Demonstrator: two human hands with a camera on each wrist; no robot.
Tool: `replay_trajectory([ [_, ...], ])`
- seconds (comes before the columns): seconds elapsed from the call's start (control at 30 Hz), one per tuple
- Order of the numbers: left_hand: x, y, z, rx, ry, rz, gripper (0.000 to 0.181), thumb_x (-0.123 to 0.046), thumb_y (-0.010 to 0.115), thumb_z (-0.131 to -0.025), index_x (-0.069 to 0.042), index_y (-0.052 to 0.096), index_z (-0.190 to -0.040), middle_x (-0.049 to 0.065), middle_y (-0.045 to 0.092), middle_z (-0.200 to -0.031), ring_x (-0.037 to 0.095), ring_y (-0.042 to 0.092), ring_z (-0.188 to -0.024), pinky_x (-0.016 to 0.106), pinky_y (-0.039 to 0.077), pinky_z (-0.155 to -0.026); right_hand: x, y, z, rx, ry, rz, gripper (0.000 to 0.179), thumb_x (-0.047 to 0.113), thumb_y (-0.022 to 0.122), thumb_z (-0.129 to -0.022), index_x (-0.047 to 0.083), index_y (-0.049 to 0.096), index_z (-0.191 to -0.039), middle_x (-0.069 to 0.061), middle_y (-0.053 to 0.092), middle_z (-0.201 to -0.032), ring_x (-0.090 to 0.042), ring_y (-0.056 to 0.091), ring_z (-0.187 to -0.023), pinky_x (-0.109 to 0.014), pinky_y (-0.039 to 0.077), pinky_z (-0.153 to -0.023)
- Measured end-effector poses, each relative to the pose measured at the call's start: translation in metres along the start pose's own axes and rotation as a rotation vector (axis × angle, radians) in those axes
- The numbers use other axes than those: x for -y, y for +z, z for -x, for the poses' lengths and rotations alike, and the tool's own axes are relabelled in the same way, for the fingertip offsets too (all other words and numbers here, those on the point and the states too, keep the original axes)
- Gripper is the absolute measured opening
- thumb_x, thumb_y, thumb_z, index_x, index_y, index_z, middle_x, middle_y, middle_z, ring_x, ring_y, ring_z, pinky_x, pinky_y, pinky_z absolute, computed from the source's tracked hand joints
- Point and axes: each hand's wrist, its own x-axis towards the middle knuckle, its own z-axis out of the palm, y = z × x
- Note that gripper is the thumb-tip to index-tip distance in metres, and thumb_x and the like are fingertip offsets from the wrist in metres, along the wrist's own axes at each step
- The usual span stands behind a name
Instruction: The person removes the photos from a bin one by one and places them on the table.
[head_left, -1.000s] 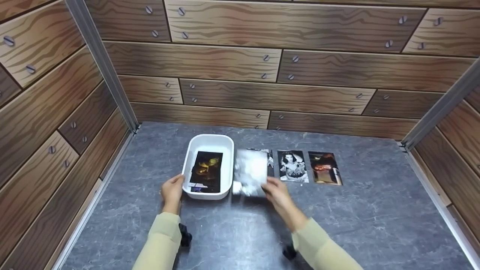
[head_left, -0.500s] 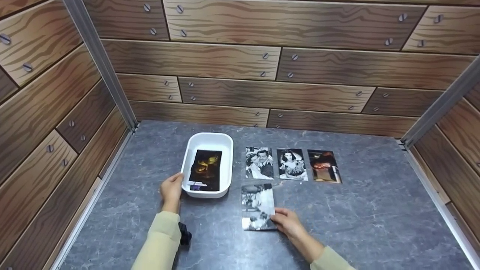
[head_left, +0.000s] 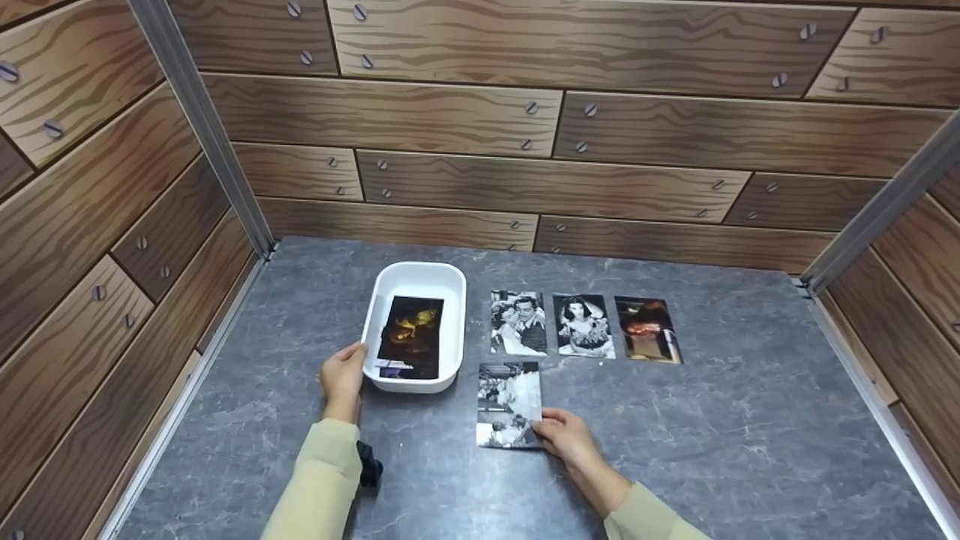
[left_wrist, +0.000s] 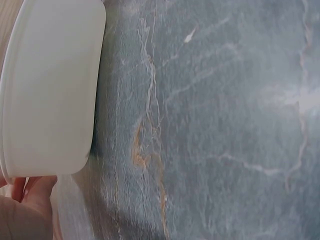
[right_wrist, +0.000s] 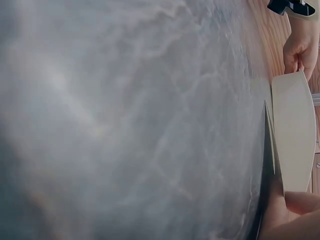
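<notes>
Held print: a black-and-white photo print (head_left: 510, 405), picture side up, over the table (head_left: 720, 442) on the near side of the row; whether its underside touches the surface, I cannot tell.
Print axis: long side runs near to far, roughly parallel to the tray; one short edge faces the person, the other faces the row.
Right hand (head_left: 568, 435): pinches the print's right edge toward its near corner, thumb on top.
Left hand (head_left: 343, 379): grips the white tray (head_left: 415, 386) at its left side near the near corner, thumb at the rim.
Tray: opening upward, long axis near to far, with a dark print (head_left: 411, 330) lying lengthwise inside.
Row: couple print (head_left: 517, 322), portrait print (head_left: 583, 326) and colour print (head_left: 649, 330) lie side by side, narrow gaps between, long sides near to far.
Far edge: just short of the couple print, a thin strip of tabletop between.
Left edge: near the tray's right side, apart from it.
Room: tabletop extends widely to the right of the right hand and colour print; a shallower band separates the row from the plank-patterned back wall (head_left: 465, 180).
</notes>
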Motion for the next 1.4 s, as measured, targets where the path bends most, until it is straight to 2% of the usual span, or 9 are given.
replay_trajectory([
  [0.17, 0.0, 0.0, 0.0, 0.002, -0.008, 0.007, 0.038, -0.019, 0.061, -0.092, 0.005, 0.064, -0.122, 0.021, 0.059, -0.13, 0.034, 0.051, -0.127, 0.044, 0.035, -0.111, 0.004, 0.005, 0.0, 0.002, -0.023, -0.017, 0.044, -0.002, 0.063, -0.085, -0.02, 0.051, -0.123, -0.015, 0.072, -0.096, -0.008, 0.063, -0.079, -0.03, 0.059, -0.077],
  [0.27, 0.0, 0.0, 0.0, 0.0, -0.007, 0.006, 0.038, -0.019, 0.061, -0.092, 0.005, 0.064, -0.121, 0.021, 0.059, -0.13, 0.034, 0.051, -0.127, 0.044, 0.035, -0.11, 0.008, 0.005, 0.003, 0.01, -0.03, -0.01, 0.049, -0.002, 0.063, -0.085, -0.02, 0.048, -0.128, -0.026, 0.068, -0.107, -0.011, 0.065, -0.084, -0.034, 0.059, -0.082],
  [0.4, 0.0, 0.001, -0.001, -0.005, 0.003, 0.019, 0.037, -0.018, 0.061, -0.092, 0.006, 0.064, -0.12, 0.022, 0.06, -0.128, 0.035, 0.053, -0.125, 0.043, 0.038, -0.109, 0.014, 0.003, 0.009, 0.034, -0.085, 0.075, 0.052, 0.001, 0.062, -0.087, -0.02, 0.045, -0.131, -0.034, 0.057, -0.126, -0.025, 0.066, -0.104, -0.036, 0.055, -0.091],
  [0.53, 0.0, 0.002, -0.001, -0.01, 0.013, 0.031, 0.037, -0.017, 0.061, -0.091, 0.007, 0.064, -0.119, 0.024, 0.06, -0.127, 0.035, 0.053, -0.124, 0.042, 0.04, -0.108, 0.018, -0.001, 0.017, 0.072, -0.163, 0.16, 0.055, 0.005, 0.062, -0.089, -0.022, 0.041, -0.133, -0.036, 0.045, -0.136, -0.044, 0.049, -0.127, -0.044, 0.044, -0.106],
  [0.7, 0.001, 0.003, 0.001, -0.005, 0.013, 0.035, 0.037, -0.016, 0.061, -0.091, 0.008, 0.064, -0.12, 0.024, 0.06, -0.127, 0.036, 0.053, -0.124, 0.042, 0.041, -0.107, 0.025, -0.002, 0.024, 0.122, -0.145, 0.163, 0.061, 0.007, 0.059, -0.092, -0.023, 0.031, -0.137, -0.039, 0.033, -0.143, -0.05, 0.033, -0.135, -0.052, 0.032, -0.113],
  [0.83, 0.001, 0.002, 0.001, -0.009, 0.01, 0.024, 0.037, -0.017, 0.061, -0.091, 0.006, 0.064, -0.12, 0.023, 0.061, -0.127, 0.035, 0.054, -0.124, 0.042, 0.04, -0.108, 0.04, 0.004, 0.018, 0.133, -0.171, 0.114, 0.066, 0.005, 0.06, -0.09, -0.022, 0.026, -0.14, -0.039, 0.025, -0.147, -0.05, 0.024, -0.139, -0.053, 0.025, -0.116],
  [1.0, -0.001, 0.001, -0.001, -0.028, 0.02, 0.016, 0.037, -0.017, 0.062, -0.09, 0.006, 0.065, -0.119, 0.022, 0.061, -0.127, 0.035, 0.053, -0.125, 0.043, 0.037, -0.11, 0.071, 0.021, 0.0, 0.155, -0.235, -0.01, 0.07, 0.003, 0.061, -0.09, -0.018, 0.022, -0.144, -0.035, 0.02, -0.152, -0.047, 0.018, -0.143, -0.05, 0.019, -0.119],
  [1.2, 0.001, 0.001, 0.001, 0.002, 0.001, 0.013, 0.038, -0.018, 0.06, -0.092, 0.006, 0.064, -0.121, 0.022, 0.059, -0.129, 0.035, 0.051, -0.127, 0.044, 0.035, -0.111, 0.103, 0.046, -0.017, 0.167, -0.282, -0.17, 0.065, 0.005, 0.055, -0.093, -0.017, 0.022, -0.144, -0.035, 0.022, -0.151, -0.046, 0.021, -0.143, -0.05, 0.021, -0.119],
  [1.4, -0.001, 0.002, 0.0, 0.002, 0.002, 0.011, 0.038, -0.018, 0.06, -0.092, 0.005, 0.063, -0.122, 0.022, 0.058, -0.131, 0.034, 0.05, -0.128, 0.044, 0.034, -0.112, 0.124, 0.083, -0.027, 0.196, -0.299, -0.255, 0.062, 0.004, 0.054, -0.094, -0.017, 0.024, -0.144, -0.037, 0.026, -0.149, -0.046, 0.027, -0.141, -0.047, 0.026, -0.118],
])
